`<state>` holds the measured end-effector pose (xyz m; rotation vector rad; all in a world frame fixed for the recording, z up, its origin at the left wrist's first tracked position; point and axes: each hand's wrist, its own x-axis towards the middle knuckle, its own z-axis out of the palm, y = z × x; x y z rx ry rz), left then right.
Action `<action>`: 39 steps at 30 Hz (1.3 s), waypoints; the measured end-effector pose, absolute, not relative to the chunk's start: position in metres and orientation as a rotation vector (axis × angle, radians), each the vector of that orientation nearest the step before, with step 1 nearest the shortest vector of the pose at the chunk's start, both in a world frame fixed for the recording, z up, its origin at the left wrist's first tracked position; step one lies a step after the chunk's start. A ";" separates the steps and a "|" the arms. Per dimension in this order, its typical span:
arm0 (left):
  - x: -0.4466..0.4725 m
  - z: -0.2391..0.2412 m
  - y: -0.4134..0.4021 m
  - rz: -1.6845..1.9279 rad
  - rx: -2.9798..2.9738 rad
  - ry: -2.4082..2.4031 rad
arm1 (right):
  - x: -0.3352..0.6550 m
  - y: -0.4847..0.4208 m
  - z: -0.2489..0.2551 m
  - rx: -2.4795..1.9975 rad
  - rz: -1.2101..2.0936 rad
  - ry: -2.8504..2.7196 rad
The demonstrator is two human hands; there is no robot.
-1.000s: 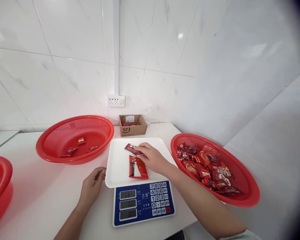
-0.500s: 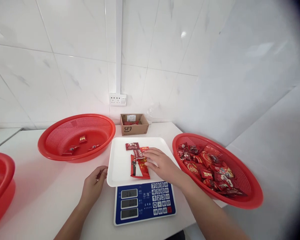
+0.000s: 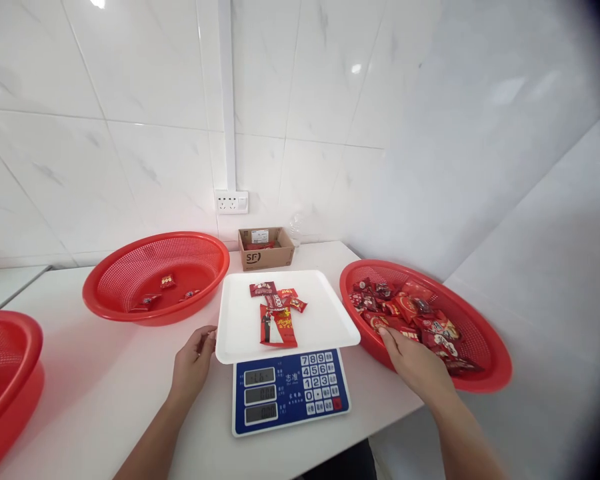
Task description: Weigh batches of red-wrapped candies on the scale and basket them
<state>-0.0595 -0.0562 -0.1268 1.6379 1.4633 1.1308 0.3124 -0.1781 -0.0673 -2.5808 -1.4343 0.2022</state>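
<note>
A white tray (image 3: 330, 327) sits over the blue digital scale (image 3: 291, 393), whose keypad and three displays face me. On the tray lie several wrapped snacks, among them a large red packet (image 3: 279, 327), a dark red packet (image 3: 263, 289) and a small red sweet (image 3: 298, 305). My left hand (image 3: 194, 363) is closed, its fingertips at the tray's left edge. At the near rim of the right red basket (image 3: 500, 363), my right hand (image 3: 417, 367) reaches in, thumb and fingers apart, over the red snack packets (image 3: 407, 308). Some of its fingertips are hidden.
Behind the tray stands a cardboard box (image 3: 266, 257) with red packets inside. A red basket (image 3: 155, 250) at the left holds a few wrapped sweets. Another red basket (image 3: 33, 333) is cut off by the left edge. Tiled wall and a socket (image 3: 231, 202) close off the back.
My right hand has left the packets on the tray and moved right to the basket. A small red sweet now shows on the tray. My left hand stays at the tray's edge.
</note>
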 end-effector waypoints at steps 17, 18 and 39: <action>-0.060 -0.135 -0.060 1.239 1.723 1.510 | 0.302 -0.178 -0.063 -2.567 0.147 -1.455; -0.059 -0.135 -0.060 1.242 1.723 1.518 | 0.303 -0.178 -0.064 -2.566 0.150 -1.460; -0.065 -0.103 -0.070 1.559 1.490 1.853 | 0.314 -0.184 -0.076 -2.524 0.186 -1.590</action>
